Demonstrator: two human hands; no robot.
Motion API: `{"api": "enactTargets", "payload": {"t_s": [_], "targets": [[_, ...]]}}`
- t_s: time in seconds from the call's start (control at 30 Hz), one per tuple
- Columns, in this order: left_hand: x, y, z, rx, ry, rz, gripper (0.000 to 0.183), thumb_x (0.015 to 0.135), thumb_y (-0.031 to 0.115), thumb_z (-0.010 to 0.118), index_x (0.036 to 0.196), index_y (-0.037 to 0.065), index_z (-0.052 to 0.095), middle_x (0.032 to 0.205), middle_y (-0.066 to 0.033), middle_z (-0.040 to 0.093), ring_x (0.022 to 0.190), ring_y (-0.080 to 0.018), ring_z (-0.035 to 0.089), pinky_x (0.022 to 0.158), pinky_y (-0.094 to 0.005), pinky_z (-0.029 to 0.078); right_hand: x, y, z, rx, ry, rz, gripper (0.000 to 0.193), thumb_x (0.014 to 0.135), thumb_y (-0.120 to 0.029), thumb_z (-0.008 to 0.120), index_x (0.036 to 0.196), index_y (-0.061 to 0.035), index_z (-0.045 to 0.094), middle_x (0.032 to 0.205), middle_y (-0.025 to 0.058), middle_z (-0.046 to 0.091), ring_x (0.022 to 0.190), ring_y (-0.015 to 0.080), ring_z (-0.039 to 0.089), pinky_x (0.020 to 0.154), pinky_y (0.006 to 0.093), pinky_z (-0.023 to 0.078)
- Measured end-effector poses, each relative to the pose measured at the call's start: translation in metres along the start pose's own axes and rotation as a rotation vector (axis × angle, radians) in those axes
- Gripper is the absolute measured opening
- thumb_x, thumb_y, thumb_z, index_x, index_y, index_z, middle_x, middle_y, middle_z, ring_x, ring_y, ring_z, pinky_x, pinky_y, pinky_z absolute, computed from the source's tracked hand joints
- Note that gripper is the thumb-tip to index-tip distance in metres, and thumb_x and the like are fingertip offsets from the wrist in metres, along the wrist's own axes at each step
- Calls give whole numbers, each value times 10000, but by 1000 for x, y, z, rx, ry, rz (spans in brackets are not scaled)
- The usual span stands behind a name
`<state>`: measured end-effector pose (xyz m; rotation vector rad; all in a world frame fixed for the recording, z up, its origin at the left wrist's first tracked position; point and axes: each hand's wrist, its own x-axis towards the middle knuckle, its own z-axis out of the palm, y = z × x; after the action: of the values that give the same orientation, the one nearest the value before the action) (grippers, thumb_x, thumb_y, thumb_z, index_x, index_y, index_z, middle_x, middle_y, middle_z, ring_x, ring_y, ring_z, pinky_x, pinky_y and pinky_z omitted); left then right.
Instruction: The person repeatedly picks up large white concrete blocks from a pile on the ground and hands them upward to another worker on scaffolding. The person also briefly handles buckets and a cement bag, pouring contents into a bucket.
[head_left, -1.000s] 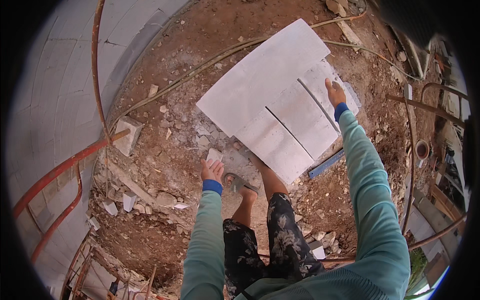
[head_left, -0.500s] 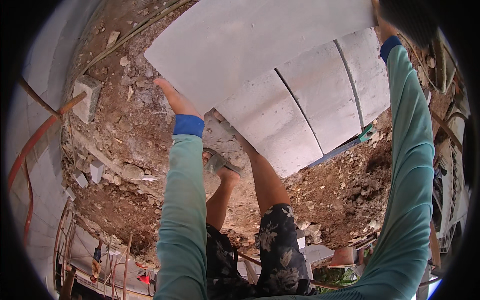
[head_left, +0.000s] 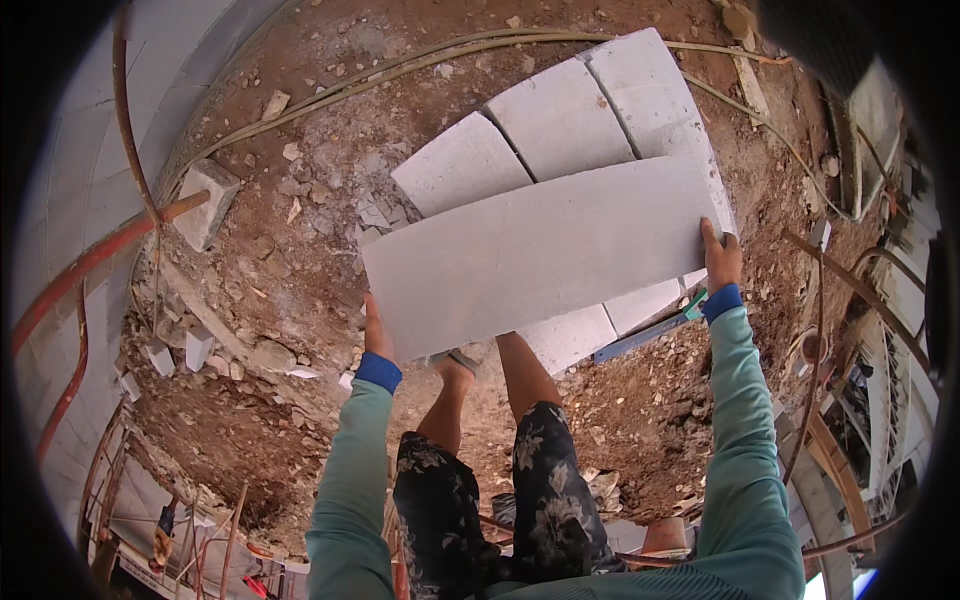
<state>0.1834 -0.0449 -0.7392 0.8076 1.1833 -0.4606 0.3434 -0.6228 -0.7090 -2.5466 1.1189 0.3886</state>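
Observation:
A long, pale grey building block (head_left: 540, 255) is held crosswise between my two hands, above other blocks of the same pale kind. My left hand (head_left: 376, 328) presses on its left end. At its right end, my right hand (head_left: 722, 255) grips the corner, with fingers over the edge. Under it lie several pale blocks (head_left: 558, 118) side by side, with narrow dark gaps between them. The held block hides their middle part, so I cannot tell whether it touches them.
A blue strip with a green end (head_left: 640, 338) lies along the near edge of the blocks. A yellowish hose (head_left: 420, 65) runs across the rubble-strewn dirt (head_left: 300, 130). At the left, a rusty bar (head_left: 110, 245) juts toward a grey stone block (head_left: 207, 205).
The held block has come down and nearer, away from the top of the view. Both hands have moved with it, and more of the far blocks shows.

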Motion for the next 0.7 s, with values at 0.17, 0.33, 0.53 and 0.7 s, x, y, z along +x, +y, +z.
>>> {"api": "enactTargets", "payload": {"t_s": [0.17,0.33,0.53,0.7], "targets": [[-28,-5,-44,19,30,-196,664,1017,575,415,1464,85,438,1373,-123,560,1227,-274,568,1025,-410,470,-10,-68,-32,-70,-50,-7,761,719,-638,743,1200,-50,698,1142,205,687,1079,377,649,951,434,493],[-20,-4,-62,19,-14,-308,643,1016,556,435,1446,78,459,1344,-127,579,1202,-272,584,1009,-404,481,-68,-190,1,-159,193,15,983,675,-725,730,1458,-189,474,1487,203,369,1355,403,365,1052,599,340],[-13,-59,-83,-48,-68,-402,619,1014,532,459,1424,69,484,1310,-132,602,1172,-269,603,989,-397,494,-161,-226,52,140,149,231,1414,557,-768,817,1602,-193,57,1551,330,173,1419,525,252,1057,713,317],[20,-93,-96,-110,-140,-350,599,1013,513,479,1406,62,505,1282,-136,621,1147,-266,619,972,-391,504,-203,-234,71,85,31,372,1512,530,-682,883,1590,-204,-84,1480,371,259,1374,516,338,1026,696,366]]}}
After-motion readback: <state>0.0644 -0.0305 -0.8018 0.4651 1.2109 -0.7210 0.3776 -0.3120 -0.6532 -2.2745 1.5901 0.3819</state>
